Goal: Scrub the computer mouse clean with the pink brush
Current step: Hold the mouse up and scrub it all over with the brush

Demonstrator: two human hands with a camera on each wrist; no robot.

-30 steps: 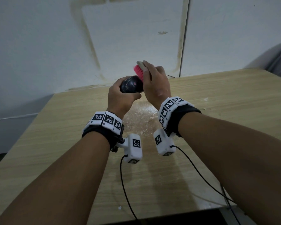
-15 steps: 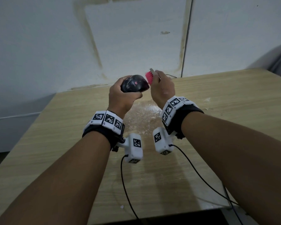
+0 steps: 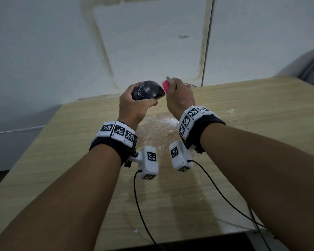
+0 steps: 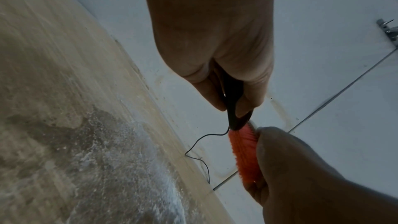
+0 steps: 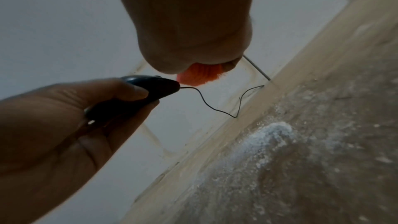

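Note:
My left hand (image 3: 134,104) grips a black computer mouse (image 3: 146,90) above the wooden table (image 3: 252,113), its shell speckled with white dust. My right hand (image 3: 179,96) holds the pink brush (image 3: 165,85) just right of the mouse, bristles at its front tip. In the left wrist view the mouse (image 4: 233,105) shows edge-on between my fingers, the brush (image 4: 244,152) right below it. In the right wrist view the brush (image 5: 199,75) touches the nose of the mouse (image 5: 137,96), and a thin black cord (image 5: 217,106) runs from the mouse to the table's back edge.
White powder and a damp patch (image 3: 159,129) cover the table under my hands; the powder (image 5: 271,135) shows heaped in the right wrist view. A white wall (image 3: 152,42) stands close behind the table. Black sensor cables (image 3: 221,194) trail toward the near edge.
The brush has slid off the top of the mouse to its right front tip. My left hand has tipped the mouse so more of its shell shows.

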